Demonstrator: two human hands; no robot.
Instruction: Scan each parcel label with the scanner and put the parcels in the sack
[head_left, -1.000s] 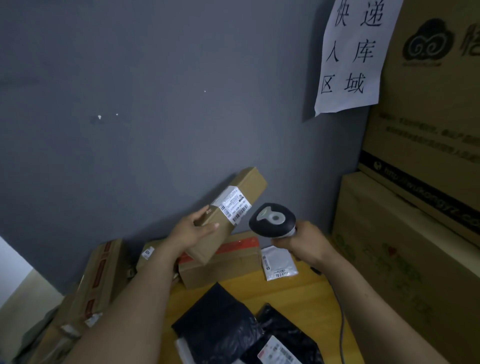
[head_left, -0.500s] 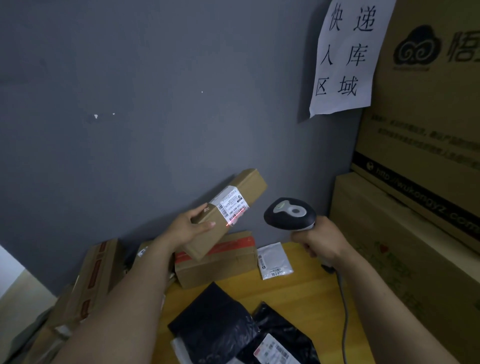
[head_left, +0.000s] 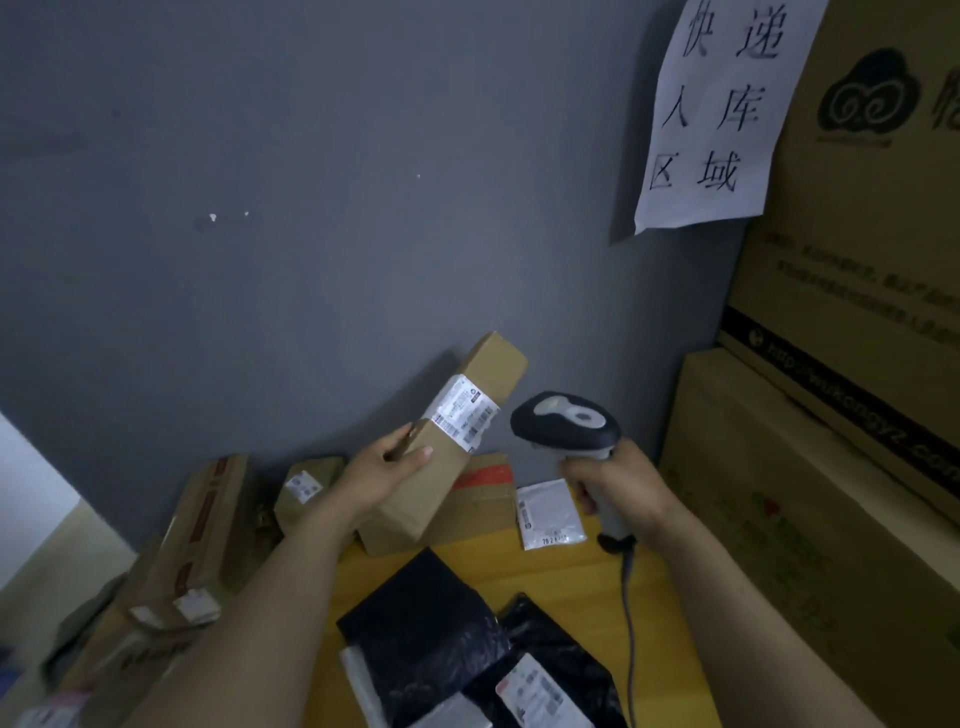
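Far left of the held box (head_left: 457, 436), leaning toward the grey wall (head_left: 311, 208): long cardboard boxes (head_left: 202, 525) with red tape and white stickers. Nearer the held box, on the same side: a small brown parcel (head_left: 306, 488) with a white sticker, low against the wall.

Left hand (head_left: 382, 475) at the lower left part of the held box, grip wrapped round it, thumb lying across the front face. Held box raised clear of the tabletop (head_left: 571, 582), tilted, its upper end up and to the right, in front of the wall. White label (head_left: 462, 413) with barcodes across the upper half of the held box.

Behind and below the held box: a flat carton (head_left: 478, 499) with a red strip, on the tabletop at the wall. Below the held box, toward the near edge: black plastic bags (head_left: 421, 623), the right-hand one bearing a white sticker.

Just right of the held box: scanner (head_left: 569, 426), dark head with a pale top, nose aimed at the label, near it but apart. Right hand (head_left: 618, 488) beneath, grip curled round the scanner's handle. Cable (head_left: 629, 623) trailing down from the handle across the tabletop. Lower right of the held box, beside the right hand: a white pouch (head_left: 550, 514) flat on the tabletop.

Far right of the held box: big stacked cartons (head_left: 810, 493). High above them, a paper sign (head_left: 722, 109) with handwritten characters.
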